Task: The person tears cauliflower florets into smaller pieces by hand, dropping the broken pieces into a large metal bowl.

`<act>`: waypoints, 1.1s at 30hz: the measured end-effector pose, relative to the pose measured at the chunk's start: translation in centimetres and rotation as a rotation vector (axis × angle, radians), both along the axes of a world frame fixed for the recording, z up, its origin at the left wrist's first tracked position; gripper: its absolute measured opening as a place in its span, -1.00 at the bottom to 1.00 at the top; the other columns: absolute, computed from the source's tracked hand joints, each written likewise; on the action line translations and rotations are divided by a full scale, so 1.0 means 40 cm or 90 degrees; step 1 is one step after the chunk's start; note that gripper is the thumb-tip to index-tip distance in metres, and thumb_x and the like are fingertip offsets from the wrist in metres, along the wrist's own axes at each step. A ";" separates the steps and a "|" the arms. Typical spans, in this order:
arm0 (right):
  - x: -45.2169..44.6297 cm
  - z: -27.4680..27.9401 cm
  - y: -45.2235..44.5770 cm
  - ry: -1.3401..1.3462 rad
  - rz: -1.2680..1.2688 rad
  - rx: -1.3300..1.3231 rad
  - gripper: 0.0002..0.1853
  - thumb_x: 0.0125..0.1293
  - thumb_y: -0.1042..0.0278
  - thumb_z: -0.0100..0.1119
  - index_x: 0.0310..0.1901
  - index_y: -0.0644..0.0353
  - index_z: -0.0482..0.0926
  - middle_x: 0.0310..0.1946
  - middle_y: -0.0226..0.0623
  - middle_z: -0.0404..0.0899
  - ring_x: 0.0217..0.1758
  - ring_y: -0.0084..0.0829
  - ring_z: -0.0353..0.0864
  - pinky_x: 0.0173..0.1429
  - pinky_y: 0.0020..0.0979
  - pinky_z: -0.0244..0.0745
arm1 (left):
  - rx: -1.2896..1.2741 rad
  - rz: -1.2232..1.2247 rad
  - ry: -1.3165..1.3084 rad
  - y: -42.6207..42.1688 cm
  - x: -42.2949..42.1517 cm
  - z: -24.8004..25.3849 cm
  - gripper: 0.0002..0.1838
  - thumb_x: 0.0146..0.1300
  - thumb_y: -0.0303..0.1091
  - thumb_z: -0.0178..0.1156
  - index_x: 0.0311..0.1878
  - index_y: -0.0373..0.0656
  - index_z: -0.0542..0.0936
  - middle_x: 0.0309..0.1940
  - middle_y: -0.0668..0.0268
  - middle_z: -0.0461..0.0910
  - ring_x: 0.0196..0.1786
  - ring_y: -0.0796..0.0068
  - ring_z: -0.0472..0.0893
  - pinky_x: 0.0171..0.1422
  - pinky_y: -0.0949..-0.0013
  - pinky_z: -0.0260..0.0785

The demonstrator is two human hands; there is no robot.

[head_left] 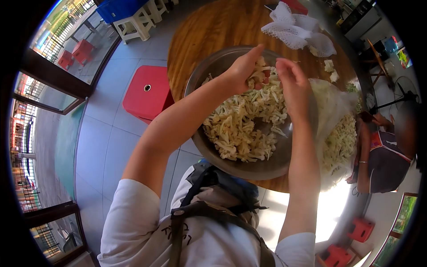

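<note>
A wide metal bowl (229,166) rests at the near edge of the round wooden table and holds many small cauliflower florets (240,129). Over its far side, my left hand (242,71) is closed around a larger cauliflower piece (259,73), thumb pointing up. Close by on the right, my right hand (294,84) hovers above the bowl's rim, fingers bent and drawn together. Whatever lies between those right fingertips is hidden from this angle. Bare metal shows at the bowl's lower right inside.
White foam netting (293,29) and a few cauliflower scraps (330,69) lie on the wooden table (195,33). Right of the bowl is a clear plastic bag (336,138) of cut florets. Another person (382,155) sits beyond it. A red stool (142,98) stands left.
</note>
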State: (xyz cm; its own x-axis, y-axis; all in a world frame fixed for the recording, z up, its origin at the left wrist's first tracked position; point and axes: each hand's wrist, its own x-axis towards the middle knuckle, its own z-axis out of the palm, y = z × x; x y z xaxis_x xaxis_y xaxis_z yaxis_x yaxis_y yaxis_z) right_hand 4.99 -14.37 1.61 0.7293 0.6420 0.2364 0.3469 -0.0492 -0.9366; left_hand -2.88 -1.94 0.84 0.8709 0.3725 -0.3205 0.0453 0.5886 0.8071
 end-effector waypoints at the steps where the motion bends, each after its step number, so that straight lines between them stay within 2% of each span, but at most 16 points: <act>1: -0.009 0.007 -0.002 -0.004 0.028 -0.007 -0.67 0.18 0.16 0.24 -0.12 0.21 0.55 -0.40 -0.48 0.53 -0.42 -0.67 0.42 -0.30 -0.58 0.36 | 0.042 -0.016 0.031 -0.008 -0.001 0.007 -0.49 0.23 0.21 -0.07 -0.35 -0.12 0.42 -0.55 0.34 0.44 -0.54 0.51 0.41 -0.59 0.46 0.13; 7: -0.016 -0.015 0.007 -0.003 0.110 -0.018 -0.72 0.22 0.28 0.19 -0.08 0.21 0.54 -0.41 -0.48 0.54 -0.40 -0.68 0.46 -0.31 -0.59 0.36 | 0.106 -0.105 0.058 -0.019 -0.006 0.016 -0.53 0.23 0.21 -0.08 -0.34 -0.04 0.44 -0.56 0.43 0.38 -0.53 0.59 0.35 -0.57 0.53 0.08; 11: 0.008 -0.016 0.003 0.178 0.083 0.055 -0.74 0.25 0.30 0.14 -0.10 0.27 0.54 -0.38 -0.46 0.53 -0.33 -0.68 0.45 -0.26 -0.61 0.33 | 0.100 -0.144 -0.004 -0.016 -0.005 0.012 -0.61 0.27 0.09 -0.05 -0.33 -0.06 0.45 -0.54 0.40 0.40 -0.52 0.59 0.39 -0.62 0.58 0.08; 14: 0.029 -0.042 0.008 0.216 0.029 0.081 -0.75 0.26 0.30 0.12 -0.12 0.27 0.54 -0.36 -0.45 0.53 -0.32 -0.69 0.43 -0.28 -0.61 0.32 | -0.003 -0.138 -0.055 -0.005 -0.001 -0.005 -0.69 0.29 -0.04 -0.02 -0.33 -0.11 0.45 -0.53 0.36 0.42 -0.51 0.56 0.41 -0.68 0.59 0.08; 17: 0.027 -0.042 0.007 0.169 -0.056 0.081 -0.74 0.25 0.28 0.13 -0.13 0.28 0.55 -0.34 -0.45 0.53 -0.32 -0.67 0.42 -0.26 -0.59 0.33 | -0.045 -0.085 -0.023 0.001 0.001 -0.005 -0.71 0.28 -0.11 0.00 -0.35 -0.15 0.45 -0.53 0.33 0.44 -0.51 0.54 0.43 -0.70 0.59 0.08; 23: 0.039 -0.062 0.010 -0.052 -0.092 -0.017 -0.66 0.22 0.21 0.18 -0.03 0.20 0.53 -0.33 -0.45 0.52 -0.32 -0.62 0.42 -0.21 -0.56 0.36 | -0.123 -0.018 -0.015 0.010 0.007 -0.017 -0.64 0.26 -0.04 0.02 -0.40 -0.18 0.44 -0.54 0.32 0.46 -0.52 0.50 0.45 -0.71 0.58 0.08; 26: 0.027 -0.046 0.012 -0.038 -0.038 0.010 -0.64 0.19 0.17 0.22 -0.02 0.17 0.54 -0.31 -0.44 0.52 -0.32 -0.64 0.43 -0.21 -0.56 0.36 | -0.100 -0.026 -0.021 0.008 0.006 -0.017 -0.58 0.27 0.03 -0.02 -0.42 -0.18 0.44 -0.56 0.32 0.45 -0.55 0.50 0.46 -0.73 0.57 0.07; 29: 0.005 -0.018 0.004 0.067 0.079 -0.030 -0.64 0.19 0.16 0.22 -0.08 0.22 0.56 -0.31 -0.43 0.52 -0.34 -0.64 0.43 -0.21 -0.56 0.36 | -0.061 -0.075 -0.019 0.001 0.005 -0.010 -0.54 0.28 0.09 -0.07 -0.41 -0.18 0.45 -0.58 0.32 0.45 -0.57 0.50 0.46 -0.75 0.57 0.06; 33: 0.022 -0.051 0.009 0.112 0.103 0.016 -0.71 0.23 0.19 0.18 -0.17 0.27 0.58 -0.39 -0.45 0.52 -0.34 -0.65 0.44 -0.24 -0.57 0.34 | -0.076 -0.105 -0.055 -0.002 0.000 -0.005 -0.50 0.27 0.12 -0.08 -0.36 -0.21 0.47 -0.58 0.32 0.44 -0.57 0.49 0.46 -0.74 0.58 0.07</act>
